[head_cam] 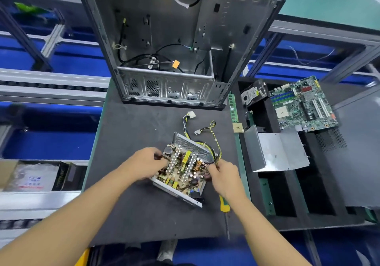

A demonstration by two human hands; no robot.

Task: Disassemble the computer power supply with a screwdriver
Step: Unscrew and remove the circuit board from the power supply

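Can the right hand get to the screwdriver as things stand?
Likely yes, once freed. The right hand grips the cables at the power supply. The screwdriver lies on the mat by that forearm, handle nearest the hand, nothing on top.

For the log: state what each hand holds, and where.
Left hand grips the power supply at its left edge; right hand pinches its wires where they leave the box. The screwdriver lies unheld.
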